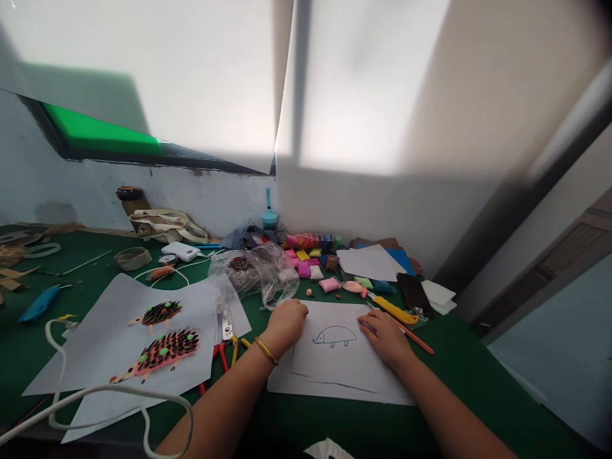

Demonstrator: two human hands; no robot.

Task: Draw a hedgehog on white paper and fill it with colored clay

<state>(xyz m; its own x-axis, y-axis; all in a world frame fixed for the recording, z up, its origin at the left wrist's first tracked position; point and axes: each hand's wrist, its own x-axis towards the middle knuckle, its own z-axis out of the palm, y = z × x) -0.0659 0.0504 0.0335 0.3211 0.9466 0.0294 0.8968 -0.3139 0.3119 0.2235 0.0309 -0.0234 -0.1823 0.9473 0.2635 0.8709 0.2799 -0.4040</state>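
Observation:
A white sheet of paper (335, 366) bears a blue line drawing of a hedgehog (335, 336). It lies over other white sheets on the green table. At its upper left edge my left hand (289, 319), with a yellow bracelet on the wrist, is closed on the paper, fingers drawn together. My right hand (386, 338) grips the opposite edge, its fingertips on the sheet beside the drawing; its thumb is hard to see. Close to the right hand are an orange pencil (418, 340) and a yellow utility knife (394, 309).
To the left, two spiky clay hedgehogs (165, 350) lie on white paper, with scissors (227, 324) and red-handled pliers (222, 357) alongside. A white cable (119, 390) loops across the front. Behind are a plastic bag (258, 274), colored clay packs (306, 268) and a black phone-like object (414, 293).

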